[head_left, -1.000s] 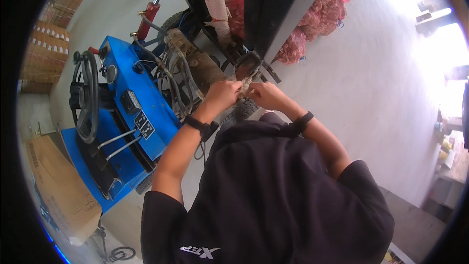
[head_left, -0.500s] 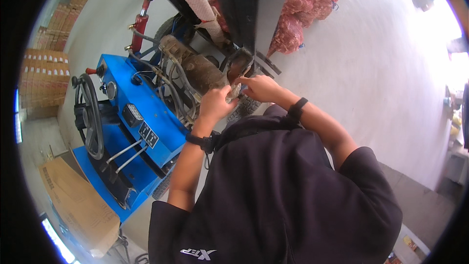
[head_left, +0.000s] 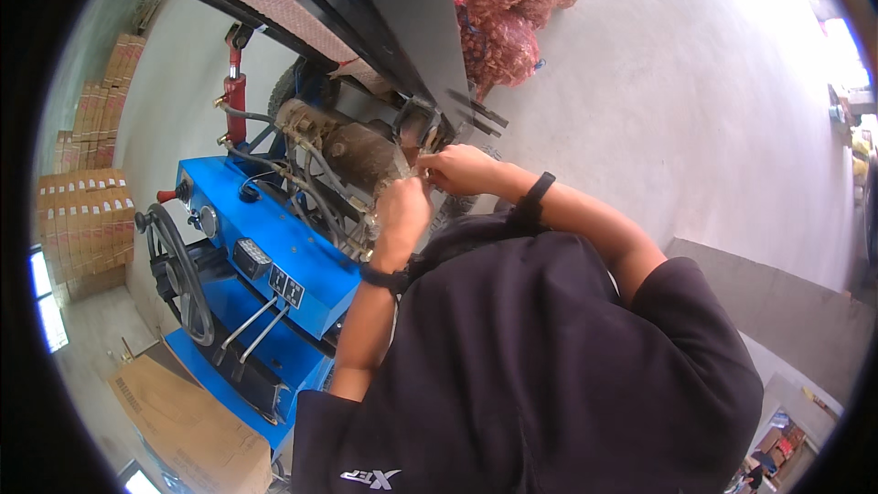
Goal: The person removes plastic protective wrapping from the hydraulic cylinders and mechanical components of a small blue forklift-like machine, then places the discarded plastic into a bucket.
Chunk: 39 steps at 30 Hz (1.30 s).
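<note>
Head view: left hand (head_left: 403, 208) and right hand (head_left: 465, 170) are pinching what looks like translucent film (head_left: 401, 161) beside brown housing (head_left: 358, 148), possibly risking tears from uneven pulling.

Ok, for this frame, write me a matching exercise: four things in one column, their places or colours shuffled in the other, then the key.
Things
1. left hand
2. steering wheel
3. net sacks
4. cardboard box

Places and colours
A. brown, at the lower left
B. close beside the right hand
C. reddish, at the top of the picture
D. dark, beside the blue panel

Pairs: 1-B; 2-D; 3-C; 4-A
</note>
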Tool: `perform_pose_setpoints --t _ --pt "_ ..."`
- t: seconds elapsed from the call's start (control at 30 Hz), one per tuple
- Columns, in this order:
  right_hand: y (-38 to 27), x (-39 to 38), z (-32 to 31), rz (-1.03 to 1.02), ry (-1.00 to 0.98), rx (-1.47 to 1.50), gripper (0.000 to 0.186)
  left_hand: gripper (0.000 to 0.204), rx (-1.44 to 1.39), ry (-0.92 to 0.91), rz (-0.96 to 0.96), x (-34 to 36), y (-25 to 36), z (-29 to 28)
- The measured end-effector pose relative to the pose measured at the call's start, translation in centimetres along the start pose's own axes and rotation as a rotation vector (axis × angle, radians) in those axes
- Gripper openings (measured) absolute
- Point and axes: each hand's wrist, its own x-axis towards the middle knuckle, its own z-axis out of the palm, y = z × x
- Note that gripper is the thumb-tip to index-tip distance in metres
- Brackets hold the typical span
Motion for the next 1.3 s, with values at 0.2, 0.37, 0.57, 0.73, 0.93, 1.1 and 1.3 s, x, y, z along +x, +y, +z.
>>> perform_pose_setpoints --t 0.2,0.37,0.57,0.73,0.93,1.1,1.3 --pt "0.3 1.0 0.8 0.081 -0.135 -0.170 0.053 0.024 -0.120 -0.082 0.101 0.6 -2.9 -2.7" --pt "0.9 1.8 1.3 -0.011 -0.033 -0.160 0.024 0.025 -0.117 -0.153 0.191 1.5 -4.2 -3.6" --pt "2.3 1.8 1.1 -0.046 0.024 0.043 0.020 0.021 -0.136 -0.055 0.272 0.8 -5.1 -2.9" --pt "4.3 1.2 0.1 -0.006 -0.009 0.224 0.020 0.018 -0.276 0.075 0.357 -0.8 -6.9 -2.7" --pt "3.0 0.6 0.4 0.137 -0.106 0.346 0.021 0.013 -0.277 -0.030 0.257 -1.9 -8.3 -4.1" --pt "0.1 1.3 1.2 0.028 -0.052 -0.057 0.034 0.015 -0.160 -0.031 0.300 -0.8 -6.9 -5.2" --pt "0.0 2.3 3.6 0.056 -0.202 -0.115 0.018 0.014 0.003 -0.030 0.352 0.2 -5.8 -6.4"
